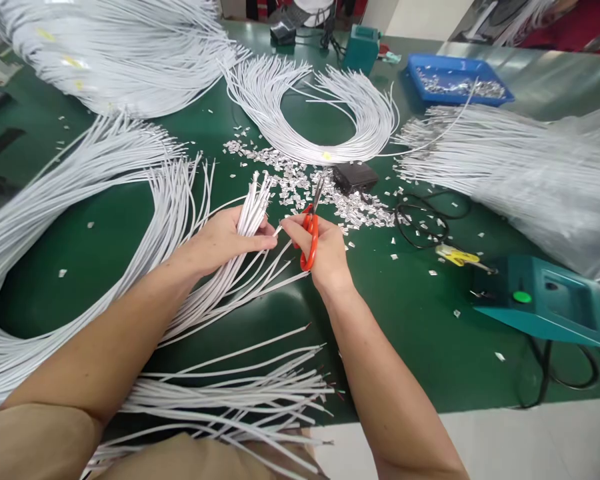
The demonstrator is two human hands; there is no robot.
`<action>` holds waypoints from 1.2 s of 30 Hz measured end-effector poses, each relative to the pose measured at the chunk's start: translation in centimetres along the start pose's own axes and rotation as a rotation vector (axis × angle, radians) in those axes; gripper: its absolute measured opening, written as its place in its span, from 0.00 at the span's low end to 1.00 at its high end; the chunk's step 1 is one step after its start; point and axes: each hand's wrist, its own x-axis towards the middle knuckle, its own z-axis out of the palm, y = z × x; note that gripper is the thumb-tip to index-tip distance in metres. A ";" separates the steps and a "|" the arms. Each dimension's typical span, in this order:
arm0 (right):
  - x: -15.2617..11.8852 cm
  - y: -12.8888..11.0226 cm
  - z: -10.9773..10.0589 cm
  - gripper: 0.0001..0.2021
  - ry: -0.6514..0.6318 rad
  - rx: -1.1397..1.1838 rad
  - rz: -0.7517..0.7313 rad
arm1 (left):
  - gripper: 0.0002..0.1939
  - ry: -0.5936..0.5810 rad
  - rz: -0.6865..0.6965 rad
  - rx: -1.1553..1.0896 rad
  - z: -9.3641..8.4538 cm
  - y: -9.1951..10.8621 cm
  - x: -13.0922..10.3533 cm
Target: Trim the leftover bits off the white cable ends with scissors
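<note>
My left hand [230, 240] is closed around a bundle of white cables [254, 208], with the cut ends standing up above the fist. One cable end [279, 230] sticks out past my left thumb. The fingertips of my right hand [325, 247] meet at that same cable end, close to the left thumb. Red-handled scissors [310, 240] hang on my right hand, their blades pointing away from me. More loose white cables [260, 287] run below both hands. Which fingers pass through the scissor loops is partly hidden.
Small white scraps [300, 180] lie scattered beyond the hands around a black box [354, 177]. Coiled cables [325, 143] and a blue tray [460, 80] stand farther back. At right are a green machine [545, 300], yellow-handled pliers [457, 255] and bagged cables [545, 153].
</note>
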 end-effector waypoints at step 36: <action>0.0 0.8 -1.0 0.14 -0.114 -1.076 -0.341 | 0.18 0.150 -0.001 -0.188 0.6 0.0 0.0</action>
